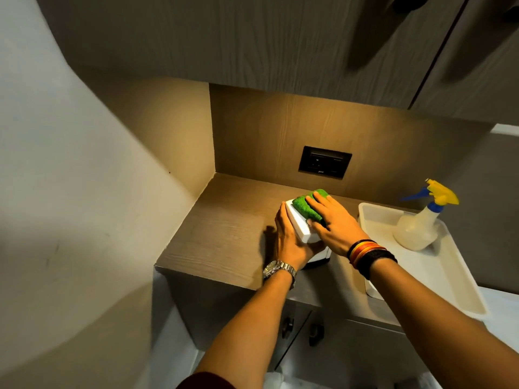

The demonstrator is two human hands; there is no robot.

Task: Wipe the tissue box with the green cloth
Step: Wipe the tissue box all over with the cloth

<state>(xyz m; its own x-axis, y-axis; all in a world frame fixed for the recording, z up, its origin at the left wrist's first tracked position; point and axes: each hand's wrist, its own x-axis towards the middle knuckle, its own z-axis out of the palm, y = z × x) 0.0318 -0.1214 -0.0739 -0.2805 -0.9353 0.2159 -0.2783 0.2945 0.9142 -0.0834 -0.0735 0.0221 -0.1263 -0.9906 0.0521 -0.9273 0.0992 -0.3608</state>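
A white tissue box (300, 227) stands on the wooden counter (224, 228), tipped slightly toward me. My left hand (289, 240) clasps its left side and near end, wrist watch showing. A folded green cloth (307, 204) lies on the box's top face. My right hand (332, 223) presses flat on the cloth, fingers spread toward the back wall, with coloured bands on the wrist. Most of the box's top and right side is hidden under the cloth and hands.
A white tray (438, 276) sits on the counter to the right, holding a spray bottle (421, 223) with a yellow and blue trigger. A dark socket plate (324, 162) is set in the back wall. Cabinets hang overhead; a wall closes the left side.
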